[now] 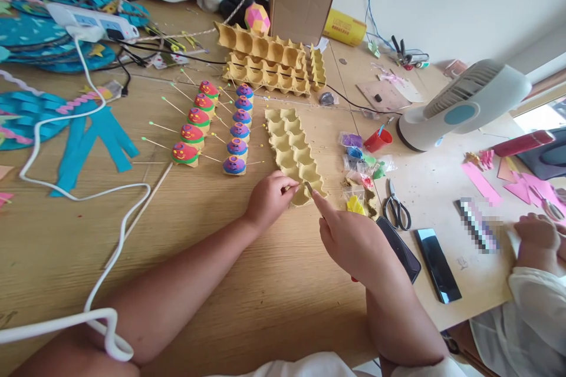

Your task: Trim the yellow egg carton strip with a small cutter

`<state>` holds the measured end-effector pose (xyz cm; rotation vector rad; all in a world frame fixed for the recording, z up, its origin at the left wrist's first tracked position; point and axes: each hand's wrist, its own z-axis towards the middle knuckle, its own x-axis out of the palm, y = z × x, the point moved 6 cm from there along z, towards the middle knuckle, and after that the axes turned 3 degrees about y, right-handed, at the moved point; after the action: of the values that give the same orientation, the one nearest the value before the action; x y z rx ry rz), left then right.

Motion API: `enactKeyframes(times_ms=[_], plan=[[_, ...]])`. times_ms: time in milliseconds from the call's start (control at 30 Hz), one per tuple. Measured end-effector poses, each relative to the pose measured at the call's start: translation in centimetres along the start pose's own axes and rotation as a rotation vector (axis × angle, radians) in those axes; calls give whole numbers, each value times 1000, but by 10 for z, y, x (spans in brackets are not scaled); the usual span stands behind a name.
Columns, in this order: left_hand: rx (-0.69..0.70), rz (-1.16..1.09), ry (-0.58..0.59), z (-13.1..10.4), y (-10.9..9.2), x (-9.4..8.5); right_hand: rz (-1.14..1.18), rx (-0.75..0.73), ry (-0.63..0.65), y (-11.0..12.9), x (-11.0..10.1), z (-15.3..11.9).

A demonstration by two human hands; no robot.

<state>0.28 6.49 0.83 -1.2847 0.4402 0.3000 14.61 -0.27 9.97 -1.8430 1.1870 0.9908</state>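
Observation:
A pale yellow egg carton lies open on the table in front of me, its cups facing up. My left hand is closed at the carton's near left corner, pinching its edge between thumb and fingers. In my right hand is a knife; its short dark blade touches the carton's near end, and a bit of red shows below the palm. My forefinger lies stretched along the knife, hiding most of it. Left of the carton stand a purple and blue painted egg-carton caterpillar and a red and green one, both with thin sticks poking out.
More egg cartons are stacked at the back. Bags of coloured clay, scissors, two phones and a white fan are on the right. A white cable winds across the left. Another person's hand rests at far right.

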Motion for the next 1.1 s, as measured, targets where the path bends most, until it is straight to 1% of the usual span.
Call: enactKeyframes(times_ms=[100,267,467,700,767,900,1100], plan=[[3,2,4,0,-1,0,-15,6,-11,1,0,2],[-5,-8,3,0,0,0,-38,22,8,3,-1,0],[-10,-13,9,0,0,0,-12,3,-20,3,0,1],[3,6,4,0,-2,0,29,46,73,8,-2,6],[-3,7,2,0,-1,0,39,49,80,9,-3,6],[-8,7,3,0,0,1,28,41,62,6,-2,2],[-9,7,-3,0,1,1,-13,0,-20,2,0,-6]])
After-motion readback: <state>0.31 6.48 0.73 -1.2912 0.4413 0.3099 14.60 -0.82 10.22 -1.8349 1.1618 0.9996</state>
